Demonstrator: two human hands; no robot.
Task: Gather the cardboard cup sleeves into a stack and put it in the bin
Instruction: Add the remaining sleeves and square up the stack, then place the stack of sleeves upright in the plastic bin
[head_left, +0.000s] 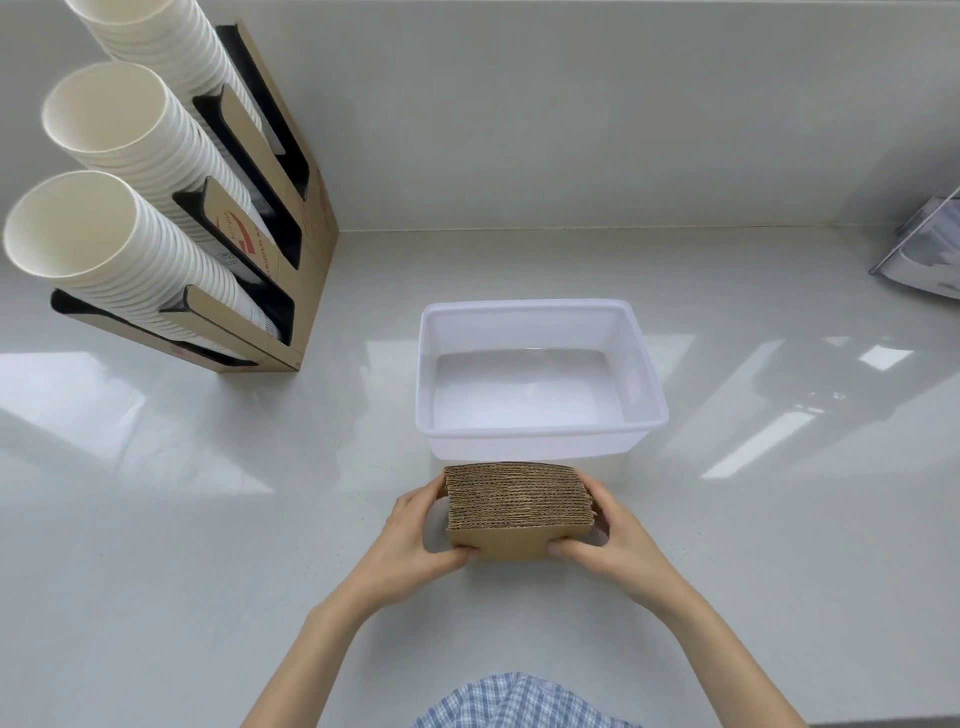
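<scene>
A thick stack of brown cardboard cup sleeves (519, 506) stands on edge, just in front of the white plastic bin (649, 395). My left hand (415, 535) grips the stack's left side, and my right hand (608, 535) grips its right side, thumbs pressed on the near face. The bin is open and holds nothing. The stack's far edge nearly meets the bin's near wall.
A cardboard cup dispenser (291, 249) with three tilted columns of white paper cups (104, 244) stands at the back left. A clear plastic holder (930, 249) sits at the right edge. The white countertop (208, 519) meets a back wall behind the bin.
</scene>
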